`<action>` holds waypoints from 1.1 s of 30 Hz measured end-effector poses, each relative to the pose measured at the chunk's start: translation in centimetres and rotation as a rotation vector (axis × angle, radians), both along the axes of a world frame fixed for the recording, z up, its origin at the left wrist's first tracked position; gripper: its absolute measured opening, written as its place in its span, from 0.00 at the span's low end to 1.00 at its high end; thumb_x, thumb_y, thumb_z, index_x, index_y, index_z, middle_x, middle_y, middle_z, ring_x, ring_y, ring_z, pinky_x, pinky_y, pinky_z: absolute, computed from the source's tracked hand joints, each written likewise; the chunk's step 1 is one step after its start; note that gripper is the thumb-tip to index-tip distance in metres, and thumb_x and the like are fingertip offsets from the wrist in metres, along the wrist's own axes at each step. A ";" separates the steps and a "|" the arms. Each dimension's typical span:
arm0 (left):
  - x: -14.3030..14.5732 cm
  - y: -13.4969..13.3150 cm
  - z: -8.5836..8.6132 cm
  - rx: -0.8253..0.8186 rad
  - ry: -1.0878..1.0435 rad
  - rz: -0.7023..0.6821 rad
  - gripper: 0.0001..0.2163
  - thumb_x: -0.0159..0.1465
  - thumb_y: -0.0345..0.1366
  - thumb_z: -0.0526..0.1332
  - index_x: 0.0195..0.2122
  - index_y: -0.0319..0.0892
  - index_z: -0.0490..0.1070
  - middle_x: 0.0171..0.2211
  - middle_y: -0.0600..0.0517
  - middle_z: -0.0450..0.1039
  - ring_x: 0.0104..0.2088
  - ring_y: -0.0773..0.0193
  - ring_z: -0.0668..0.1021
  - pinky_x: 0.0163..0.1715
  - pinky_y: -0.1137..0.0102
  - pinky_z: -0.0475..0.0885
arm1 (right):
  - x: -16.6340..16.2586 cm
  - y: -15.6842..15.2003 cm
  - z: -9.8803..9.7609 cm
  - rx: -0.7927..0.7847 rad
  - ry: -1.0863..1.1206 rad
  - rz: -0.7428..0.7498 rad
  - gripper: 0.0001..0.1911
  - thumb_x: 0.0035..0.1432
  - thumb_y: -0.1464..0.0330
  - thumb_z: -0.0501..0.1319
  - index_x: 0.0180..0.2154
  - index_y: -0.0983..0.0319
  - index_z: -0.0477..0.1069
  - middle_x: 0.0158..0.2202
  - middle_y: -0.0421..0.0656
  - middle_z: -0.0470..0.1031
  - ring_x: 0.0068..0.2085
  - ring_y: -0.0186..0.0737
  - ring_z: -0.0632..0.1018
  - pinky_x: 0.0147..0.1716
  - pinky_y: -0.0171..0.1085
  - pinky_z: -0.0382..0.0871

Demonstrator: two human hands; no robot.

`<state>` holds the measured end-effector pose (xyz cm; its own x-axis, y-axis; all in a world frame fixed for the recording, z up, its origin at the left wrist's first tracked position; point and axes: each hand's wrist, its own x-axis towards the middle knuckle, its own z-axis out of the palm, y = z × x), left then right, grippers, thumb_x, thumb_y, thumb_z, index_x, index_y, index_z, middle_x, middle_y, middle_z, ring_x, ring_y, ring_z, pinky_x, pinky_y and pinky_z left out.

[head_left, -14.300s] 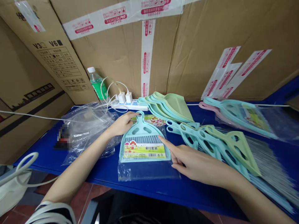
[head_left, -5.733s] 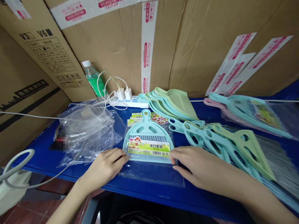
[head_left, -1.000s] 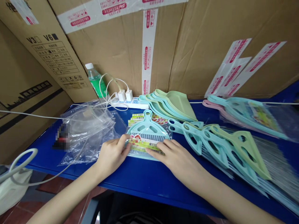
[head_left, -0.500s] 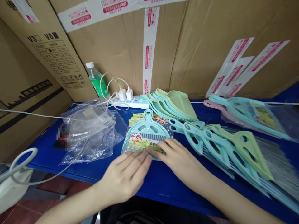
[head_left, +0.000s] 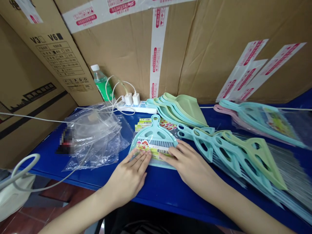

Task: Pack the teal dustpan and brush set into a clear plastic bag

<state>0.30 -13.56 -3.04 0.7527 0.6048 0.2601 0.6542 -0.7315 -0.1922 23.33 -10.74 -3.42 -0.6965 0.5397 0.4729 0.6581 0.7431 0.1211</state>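
Nearest to us, we saw the left hand (head_left: 129, 175) open, its fingers straight and side by side across the lower left of a pale-blue dustpan-and-brush set (head_left: 154, 132). The right hand (head_left: 190, 164) was open too, fingers loosely bent, tips on the right end of the set's label card (head_left: 156, 151). We judged that neither lifted: with a hand at each side, the set was probably being kept from sliding and its front kept flat.

The set lay flat on the blue table (head_left: 161, 193), brush inside pan and handle pointing away from us, which left its broad edge within easy reach. Loose clear bags (head_left: 95, 139) crowded the left; overlapping brushes (head_left: 243, 149) hemmed in the right, their handles close beside the set.

Just behind the handle we found more printed cards (head_left: 145, 125), then nested dustpans (head_left: 187, 110), stacked perhaps to save room. Two bagged sets (head_left: 237, 107) lay apart at far right. Beyond, a power strip (head_left: 151, 110), a bottle (head_left: 104, 87) and a taped carton (head_left: 209, 65) closed off the back.
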 end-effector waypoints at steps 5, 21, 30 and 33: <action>-1.8 0.2 0.6 -0.031 -0.024 0.018 0.20 0.69 0.26 0.43 0.60 0.31 0.60 0.55 0.42 0.72 0.54 0.58 0.76 0.62 0.54 0.61 | 0.4 0.1 0.2 -0.048 0.010 -0.010 0.19 0.51 0.82 0.59 0.42 0.61 0.78 0.32 0.42 0.77 0.34 0.42 0.74 0.51 0.44 0.64; -3.3 0.9 1.6 -0.229 -0.059 -0.003 0.20 0.69 0.25 0.44 0.62 0.36 0.58 0.58 0.45 0.69 0.57 0.61 0.73 0.64 0.52 0.55 | 2.6 0.3 2.5 -0.563 0.233 0.016 0.20 0.59 0.78 0.51 0.37 0.56 0.79 0.38 0.40 0.80 0.39 0.38 0.80 0.59 0.52 0.61; -2.8 0.7 1.1 -0.132 -0.087 -0.010 0.18 0.69 0.26 0.46 0.57 0.40 0.67 0.56 0.47 0.71 0.54 0.60 0.75 0.64 0.53 0.56 | 2.2 0.4 2.9 -0.465 0.289 -0.021 0.15 0.64 0.73 0.52 0.39 0.58 0.77 0.36 0.41 0.81 0.38 0.41 0.80 0.49 0.48 0.71; -2.6 0.6 0.9 -0.095 -0.079 0.002 0.19 0.70 0.26 0.44 0.56 0.39 0.68 0.55 0.47 0.72 0.53 0.61 0.76 0.64 0.54 0.56 | 0.9 0.0 2.7 -0.234 0.289 0.046 0.15 0.66 0.74 0.51 0.41 0.60 0.76 0.34 0.42 0.80 0.35 0.39 0.79 0.49 0.47 0.70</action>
<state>-2.30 -12.92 -2.11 0.7309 0.6309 0.2602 0.6660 -0.7426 -0.0701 24.26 -10.73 -0.68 -0.5782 0.6276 0.5214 0.6054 0.7584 -0.2415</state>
